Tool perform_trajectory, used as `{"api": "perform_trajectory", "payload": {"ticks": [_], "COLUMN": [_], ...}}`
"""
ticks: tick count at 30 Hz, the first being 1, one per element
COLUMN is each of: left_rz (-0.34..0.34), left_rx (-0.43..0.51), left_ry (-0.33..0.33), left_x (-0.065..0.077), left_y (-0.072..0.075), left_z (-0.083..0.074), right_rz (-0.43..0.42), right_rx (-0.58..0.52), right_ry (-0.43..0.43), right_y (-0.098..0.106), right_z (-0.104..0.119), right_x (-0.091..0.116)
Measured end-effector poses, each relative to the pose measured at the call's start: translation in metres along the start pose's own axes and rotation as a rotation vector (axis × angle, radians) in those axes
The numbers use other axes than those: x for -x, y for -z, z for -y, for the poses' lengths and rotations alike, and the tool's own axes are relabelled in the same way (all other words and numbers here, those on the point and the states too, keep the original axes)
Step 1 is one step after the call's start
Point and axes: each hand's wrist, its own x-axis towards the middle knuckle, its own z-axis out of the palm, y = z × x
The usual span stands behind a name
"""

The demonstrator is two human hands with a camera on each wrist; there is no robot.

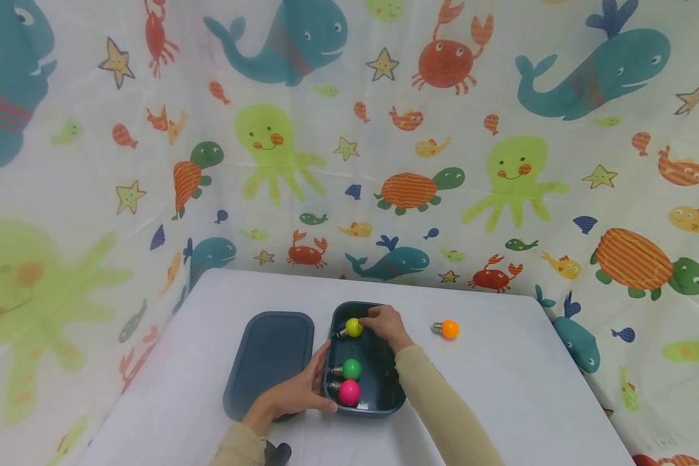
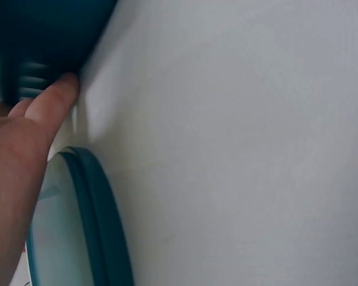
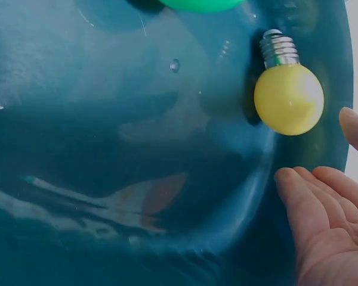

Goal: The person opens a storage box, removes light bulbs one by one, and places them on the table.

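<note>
The right hand, thumb and fingers parted and holding nothing, is just beside the yellow light bulb, which lies at the far end of the container touched by the spread left hand and is probably light, smooth and fragile, best pinched around its globe.

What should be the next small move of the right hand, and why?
Perhaps the right hand should reach to the orange bulb: it lies on the table outside the box, while the yellow bulb, green bulb and pink bulb lie inside, and the hand grips no bulb.
</note>
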Motion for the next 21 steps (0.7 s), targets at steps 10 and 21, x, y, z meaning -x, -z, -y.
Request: {"api": "perform_trajectory", "payload": {"ticks": [10,21], "left_rz": [-0.002,-0.008], "left_rx": [0.000,-0.008], "left_ry": [-0.002,0.020], "left_x": [0.001,0.001], "left_y": [0.000,0.002], "left_z": [-0.002,-0.002], "right_rz": [0.008,0.008], "right_rx": [0.011,-0.012], "right_ry": [-0.004,-0.027], "right_y": [-0.009,-0.018], "right_z": [0.003,0.006], "right_x": [0.000,0.000]}}
